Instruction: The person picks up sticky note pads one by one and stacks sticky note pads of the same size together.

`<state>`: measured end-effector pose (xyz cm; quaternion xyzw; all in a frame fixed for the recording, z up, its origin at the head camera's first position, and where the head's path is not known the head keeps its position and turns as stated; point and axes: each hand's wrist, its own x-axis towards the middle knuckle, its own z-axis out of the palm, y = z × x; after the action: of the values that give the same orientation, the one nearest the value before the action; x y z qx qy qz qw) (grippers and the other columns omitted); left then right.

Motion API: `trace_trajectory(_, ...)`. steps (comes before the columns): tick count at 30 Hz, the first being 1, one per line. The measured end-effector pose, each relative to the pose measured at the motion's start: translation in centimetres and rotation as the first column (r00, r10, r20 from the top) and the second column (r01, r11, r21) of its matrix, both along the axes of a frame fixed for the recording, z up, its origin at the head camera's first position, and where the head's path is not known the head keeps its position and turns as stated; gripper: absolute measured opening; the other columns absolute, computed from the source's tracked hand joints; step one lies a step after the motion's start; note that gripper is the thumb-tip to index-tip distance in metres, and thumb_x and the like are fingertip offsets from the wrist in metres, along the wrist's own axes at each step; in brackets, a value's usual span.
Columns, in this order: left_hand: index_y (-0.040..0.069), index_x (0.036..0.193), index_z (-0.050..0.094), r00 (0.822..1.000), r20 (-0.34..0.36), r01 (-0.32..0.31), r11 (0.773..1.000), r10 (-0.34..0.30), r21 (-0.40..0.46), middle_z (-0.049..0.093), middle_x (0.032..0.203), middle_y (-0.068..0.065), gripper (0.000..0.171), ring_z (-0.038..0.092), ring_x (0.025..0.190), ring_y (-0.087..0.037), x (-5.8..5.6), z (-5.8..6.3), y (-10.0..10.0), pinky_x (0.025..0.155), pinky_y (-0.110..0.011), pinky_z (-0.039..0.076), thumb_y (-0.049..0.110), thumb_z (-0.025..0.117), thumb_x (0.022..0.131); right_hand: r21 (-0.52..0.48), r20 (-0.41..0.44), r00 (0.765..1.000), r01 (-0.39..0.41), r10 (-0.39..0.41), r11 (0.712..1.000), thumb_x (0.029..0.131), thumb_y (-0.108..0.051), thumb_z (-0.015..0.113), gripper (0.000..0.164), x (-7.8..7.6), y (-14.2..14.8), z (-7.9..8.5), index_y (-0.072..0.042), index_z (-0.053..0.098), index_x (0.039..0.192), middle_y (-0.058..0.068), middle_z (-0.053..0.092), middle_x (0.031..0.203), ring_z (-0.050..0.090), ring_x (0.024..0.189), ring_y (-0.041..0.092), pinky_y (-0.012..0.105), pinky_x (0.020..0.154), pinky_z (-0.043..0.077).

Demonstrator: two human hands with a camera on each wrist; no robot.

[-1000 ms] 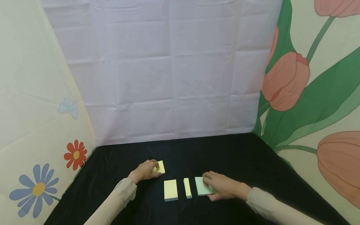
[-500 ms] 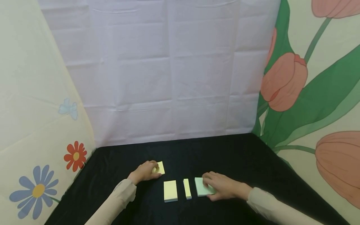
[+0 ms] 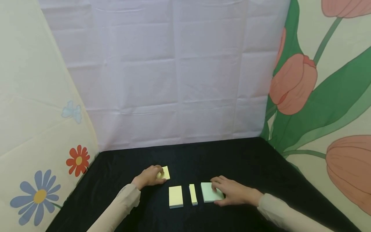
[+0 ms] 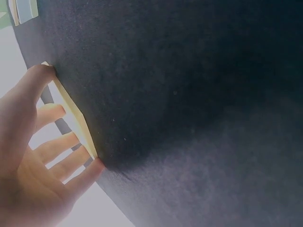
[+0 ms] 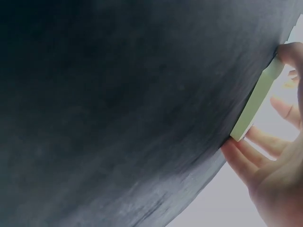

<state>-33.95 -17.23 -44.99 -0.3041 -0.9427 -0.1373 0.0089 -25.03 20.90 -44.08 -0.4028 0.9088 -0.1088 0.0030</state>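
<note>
My left hand (image 3: 148,176) holds a small yellow sticky-note pad (image 3: 166,173) on the black cloth. In the left wrist view, the thumb lies on one corner of that pad (image 4: 75,115), with the fingers along its far side. My right hand (image 3: 233,192) rests over a pale green sticky-note pad (image 3: 207,194). Its loosely spread fingers reach the far edge, and the thumb is by the near edge. The right wrist view shows thumb and fingers at opposite ends of the green pad (image 5: 256,100); the palm is off it.
Between the hands lie a larger yellow rectangular sticky-note pad (image 3: 175,196) and a narrow yellow strip pad (image 3: 193,194). Black cloth (image 3: 220,158) covers the table. A white sheet (image 3: 179,74) hangs behind, with flower-printed cloths (image 3: 301,129) at both sides.
My right hand has shifted slightly to the right and its fingers have loosened, showing more of the green pad. The pads lie where they were, and my left hand is still.
</note>
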Motion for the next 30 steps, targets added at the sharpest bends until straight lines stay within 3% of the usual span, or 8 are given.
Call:
trace_trajectory(11,0.004,0.108,0.068,1.000,0.000,-0.003,1.000,0.003,0.005,0.062,0.123,-0.016,0.034,0.058,0.104,-0.030,0.1,0.2,0.0,0.087,-0.048,0.048,0.032,0.072,0.089,0.015,0.010,0.999,0.049,-0.049,0.999,0.088,-0.056,0.067,0.036,0.1,0.8,0.2,-0.027,0.047,0.093,0.005,0.052,0.129,0.049,0.110,0.017,0.033,0.082,0.048)
trace_trajectory(30,0.003,0.103,0.070,1.000,-0.028,0.008,1.000,-0.008,0.012,0.065,0.114,-0.014,0.031,0.055,0.094,-0.026,0.2,0.4,0.3,0.081,-0.045,0.048,0.029,0.074,0.087,-0.049,-0.024,1.000,-0.001,0.000,0.999,0.088,-0.056,0.067,0.036,0.2,2.0,0.0,-0.025,0.046,0.090,0.004,0.053,0.120,0.048,0.100,0.013,0.028,0.073,0.046)
